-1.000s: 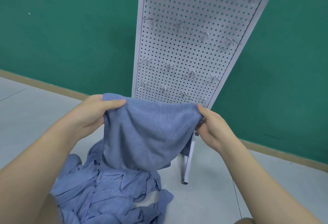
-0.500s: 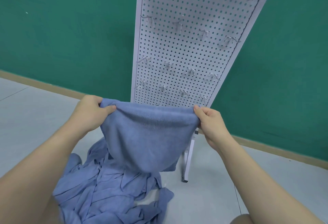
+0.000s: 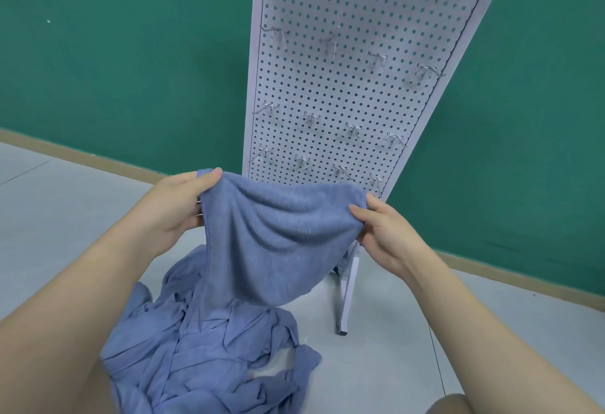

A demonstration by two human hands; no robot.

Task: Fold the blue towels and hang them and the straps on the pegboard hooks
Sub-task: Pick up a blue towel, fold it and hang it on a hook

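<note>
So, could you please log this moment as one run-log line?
left hand: holds towel corner | right hand: holds other corner | pile: on floor | lower hooks: bare

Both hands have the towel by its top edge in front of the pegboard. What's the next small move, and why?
Probably bring the left hand and right hand together to fold the towel in half. It hangs slack between the two pinched corners, still too wide for one of the bare hooks on the pegboard.
</note>
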